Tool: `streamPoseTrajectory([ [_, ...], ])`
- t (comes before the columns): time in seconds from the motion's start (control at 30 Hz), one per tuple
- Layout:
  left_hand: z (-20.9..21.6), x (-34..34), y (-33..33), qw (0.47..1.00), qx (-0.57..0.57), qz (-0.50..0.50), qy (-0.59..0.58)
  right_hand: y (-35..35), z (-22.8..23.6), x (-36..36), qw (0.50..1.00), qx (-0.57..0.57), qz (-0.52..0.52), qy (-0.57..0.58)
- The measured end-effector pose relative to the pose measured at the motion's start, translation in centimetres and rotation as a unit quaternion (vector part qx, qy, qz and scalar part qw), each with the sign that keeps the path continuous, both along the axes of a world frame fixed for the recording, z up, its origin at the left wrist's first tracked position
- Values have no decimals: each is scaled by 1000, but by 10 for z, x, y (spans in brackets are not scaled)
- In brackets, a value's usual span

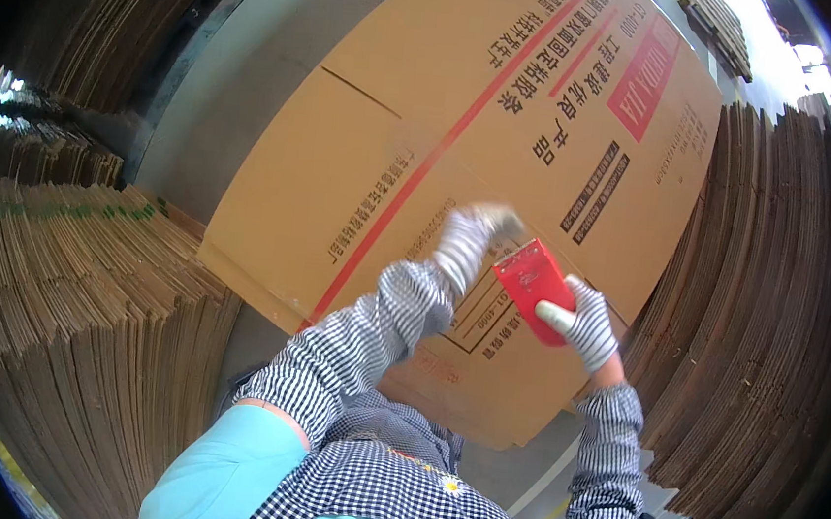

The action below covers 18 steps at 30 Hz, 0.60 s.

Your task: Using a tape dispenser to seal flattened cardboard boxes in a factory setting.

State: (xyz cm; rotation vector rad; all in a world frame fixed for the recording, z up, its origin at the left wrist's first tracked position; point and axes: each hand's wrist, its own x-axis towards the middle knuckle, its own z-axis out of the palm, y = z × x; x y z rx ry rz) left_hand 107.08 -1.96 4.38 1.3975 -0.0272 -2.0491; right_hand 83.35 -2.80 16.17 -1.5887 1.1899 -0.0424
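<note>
In front of me a large flattened cardboard carton (366, 146) lies tilted across the view, printed with black lettering, red stripes and a red panel. My right hand (588, 326), in a striped white glove, grips a red block-shaped thing (537, 288) over the carton's near right part. Its far left end looks pale and worn; its kind I cannot make out. Close to that end, my left hand (472, 240) is over the carton in a similar glove. Motion smears its fingers, so their grip is not clear.
Tall packed rows of brown cardboard sheets stand at the left (86, 300) and at the right (759, 290). More stacked cardboard (111, 15) is at the far left. A wooden pallet (717, 29) lies at the far right on the grey floor (245, 57).
</note>
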Motion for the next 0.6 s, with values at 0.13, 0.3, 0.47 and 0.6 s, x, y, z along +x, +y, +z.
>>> streamPoseTrajectory([
  [0.13, -35, 107, -29, 798, -279, 345, -409, -90, -28, 10, 987, 36, 29, 152],
  [0.3, -53, 129, -45, 484, -94, -43, -869, -142, -78, 46, 959, 73, 68, 264],
  [0.47, -59, 130, -60, 817, -257, 328, -398, -150, -87, 50, 962, 99, 72, 243],
  [0.6, -78, 122, -65, 892, -67, 445, -35, -136, -64, 18, 968, 155, 33, 193],
])
